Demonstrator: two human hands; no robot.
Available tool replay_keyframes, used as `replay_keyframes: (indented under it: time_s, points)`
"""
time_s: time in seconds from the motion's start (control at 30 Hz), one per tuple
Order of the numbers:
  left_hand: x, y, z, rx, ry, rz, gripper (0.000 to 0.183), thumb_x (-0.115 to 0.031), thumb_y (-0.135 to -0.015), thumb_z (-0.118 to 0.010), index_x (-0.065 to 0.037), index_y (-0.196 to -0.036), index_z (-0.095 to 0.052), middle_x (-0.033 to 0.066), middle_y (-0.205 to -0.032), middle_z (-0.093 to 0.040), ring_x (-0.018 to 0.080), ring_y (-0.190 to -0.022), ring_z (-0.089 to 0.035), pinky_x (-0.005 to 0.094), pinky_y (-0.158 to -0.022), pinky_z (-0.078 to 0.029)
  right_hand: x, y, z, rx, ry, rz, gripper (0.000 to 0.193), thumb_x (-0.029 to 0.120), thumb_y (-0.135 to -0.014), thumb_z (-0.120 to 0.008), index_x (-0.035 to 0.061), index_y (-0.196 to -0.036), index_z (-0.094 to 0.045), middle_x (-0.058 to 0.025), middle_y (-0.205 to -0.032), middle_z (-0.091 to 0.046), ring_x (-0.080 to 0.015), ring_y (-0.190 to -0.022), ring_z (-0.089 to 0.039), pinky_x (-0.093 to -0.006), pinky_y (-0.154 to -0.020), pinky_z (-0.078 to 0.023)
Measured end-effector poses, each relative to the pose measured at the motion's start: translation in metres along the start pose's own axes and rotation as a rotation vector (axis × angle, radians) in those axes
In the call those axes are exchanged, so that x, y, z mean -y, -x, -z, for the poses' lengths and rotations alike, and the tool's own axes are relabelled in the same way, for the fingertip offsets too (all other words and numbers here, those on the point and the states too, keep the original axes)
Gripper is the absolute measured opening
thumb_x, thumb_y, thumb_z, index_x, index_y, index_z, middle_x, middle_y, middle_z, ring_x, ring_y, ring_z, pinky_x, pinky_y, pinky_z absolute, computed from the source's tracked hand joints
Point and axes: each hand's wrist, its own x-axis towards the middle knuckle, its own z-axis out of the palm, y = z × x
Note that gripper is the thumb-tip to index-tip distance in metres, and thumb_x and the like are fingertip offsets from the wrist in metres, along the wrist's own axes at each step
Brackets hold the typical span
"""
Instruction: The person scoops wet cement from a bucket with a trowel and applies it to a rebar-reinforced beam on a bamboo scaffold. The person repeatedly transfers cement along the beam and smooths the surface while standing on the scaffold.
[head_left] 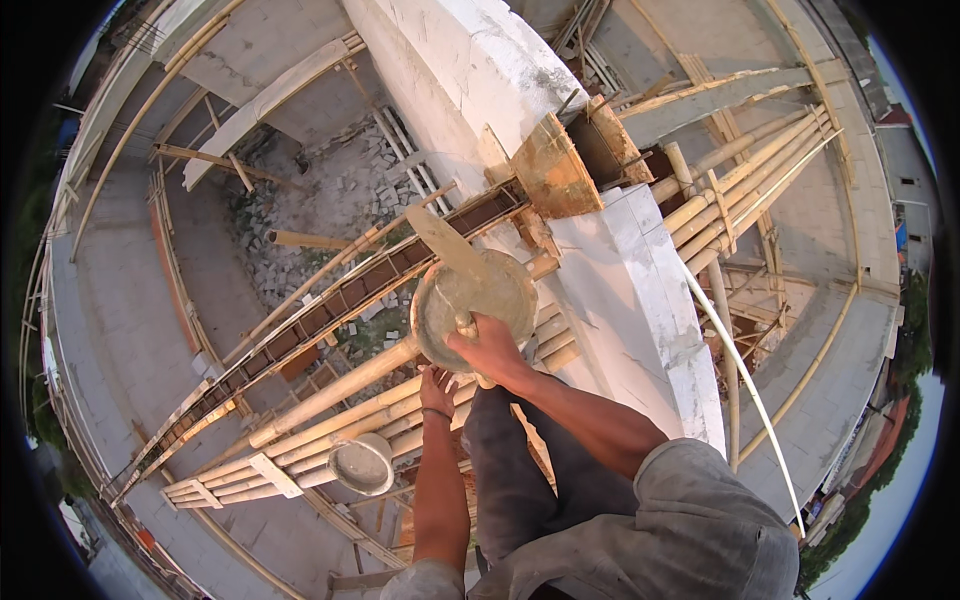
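A round bucket [418,318] of grey wet mortar stands in front of me, above the bamboo poles. My right hand [492,350] is closed around the handle of a trowel [440,238] at the bucket's near right side. The trowel's flat, mortar-smeared blade juts past the far rim. Just below the bucket's near left edge is my left hand [437,392], palm up with fingers apart; whether it touches the bucket I cannot tell. Lower left, a second bucket [362,466] with grey residue inside sits by the poles.
Bundled bamboo poles [330,430] form the scaffold at my feet. A pale block wall [640,300] runs along my right. Wooden formwork [560,170] stands at the wall gap, where a steel rebar cage [330,300] enters. Far below, rubble [300,210] covers the ground.
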Motion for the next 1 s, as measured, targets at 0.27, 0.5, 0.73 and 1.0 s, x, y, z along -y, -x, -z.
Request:
replay_keyframes:
  time_s: [0.27, 0.5, 0.73, 1.0]
  points:
    - [-0.049, -0.063, -0.015, -0.067, 0.105, -0.107, 0.056, -0.060, -0.096, -0.041, -0.009, -0.105, -0.061, 0.0046, -0.088, -0.064, 0.0195, -0.079, -0.060, 0.0371, -0.064, -0.045, -0.025, -0.060, -0.030, 0.066, -0.026, 0.050, 0.040, 0.031, -0.077, -0.066, -0.0031, -0.099, -0.066, -0.0210, -0.088, -0.069, -0.0342, -0.084, -0.068, -0.0423, -0.077, -0.051]
    - [-0.097, -0.182, -0.015, -0.013, -0.184, -0.135, 0.062, -0.062, -0.095, -0.042, -0.005, -0.112, -0.060, 0.0123, -0.100, -0.063, 0.0275, -0.096, -0.060, 0.0472, -0.086, -0.049, -0.086, -0.145, -0.060, 0.030, -0.169, 0.191, 0.032, 0.026, -0.078, -0.068, -0.0024, -0.090, -0.063, -0.0072, -0.079, -0.062, -0.0144, -0.071, -0.054, -0.0361, -0.064, -0.045]
    - [-0.142, -0.246, -0.057, 0.053, -0.293, -0.385, 0.067, -0.059, -0.095, -0.045, 0.000, -0.127, -0.053, 0.0167, -0.119, -0.059, 0.0316, -0.099, -0.063, 0.0511, -0.085, -0.053, -0.117, -0.228, -0.087, -0.063, -0.194, 0.307, 0.038, 0.028, -0.073, -0.070, -0.0049, -0.092, -0.067, -0.0228, -0.089, -0.069, -0.0330, -0.084, -0.069, -0.0419, -0.075, -0.053]
    - [-0.164, -0.275, -0.068, 0.145, -0.386, -0.558, 0.052, -0.041, -0.095, -0.055, 0.003, -0.122, -0.053, 0.0146, -0.111, -0.063, 0.0285, -0.101, -0.064, 0.0445, -0.080, -0.057, -0.117, -0.278, -0.105, -0.041, -0.265, 0.394, 0.044, 0.030, -0.071, -0.072, -0.0114, -0.083, -0.064, -0.0240, -0.081, -0.067, -0.0309, -0.078, -0.068, -0.0412, -0.069, -0.052]
